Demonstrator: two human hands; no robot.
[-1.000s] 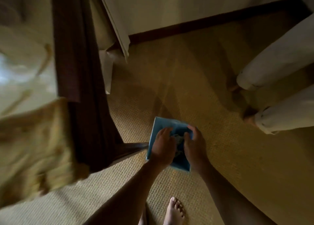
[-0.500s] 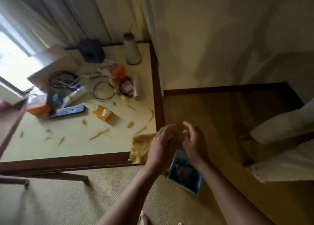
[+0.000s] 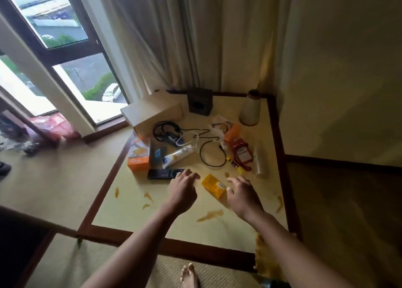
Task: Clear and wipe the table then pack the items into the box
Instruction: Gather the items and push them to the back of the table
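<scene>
1. The person is reaching both bare arms over the cream-topped table with a dark wooden rim (image 3: pixel 102 192), which is cluttered and streaked with orange-brown smears (image 3: pixel 210 215).
2. The left hand (image 3: pixel 183 186) is hovering with loosely curled fingers at the near end of the flat black handset (image 3: pixel 162 173), gripping nothing.
3. The right hand (image 3: pixel 242 193) is spreading its fingers beside the small yellow rectangular carton (image 3: pixel 213 185). Its thumb is touching the carton's edge but not pinching it.
4. Clearing appears to be the step in hand. Each hand should be closing across its item's short sides and lifting straight up, clear of the smears and the thin black cables (image 3: pixel 212 157).
5. The beige cardboard box (image 3: pixel 152 111) is standing at the table's far left corner. The yellow cloth (image 3: pixel 264 259) is hanging off the near right corner.
</scene>
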